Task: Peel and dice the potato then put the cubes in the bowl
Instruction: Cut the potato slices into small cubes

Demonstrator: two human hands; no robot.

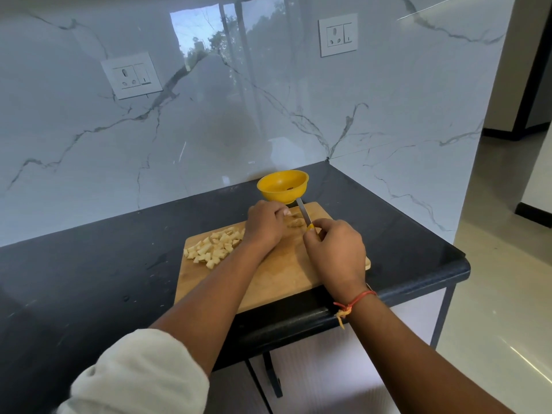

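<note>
A wooden cutting board (283, 273) lies on the black bench (89, 279), near its front right corner; both grips work over the board's far end. The left grip (264, 224) is knuckles-up, its fingers curled down onto the uncut potato strips (294, 223), pinning them to the board. The right grip (336, 252) is clenched round the yellow handle of a knife (303, 212); the blade points away from the person, angled toward the bowl, and lies just beside the left fingertips, over the strips. Whether the edge is touching the potato cannot be told.

A heap of pale potato cubes (212, 248) sits on the board's left part, touching the left wrist side and well apart from the bowl. The yellow bowl (277, 195) stands upright on the bench just beyond the board's far edge; a small dark speck shows inside it and no cubes can be seen there.

A red thread (354, 303) circles the right wrist; a white sleeve (140, 375) is rolled up on the left arm. 2 wall sockets (131, 75) sit in the marble backsplash.
</note>
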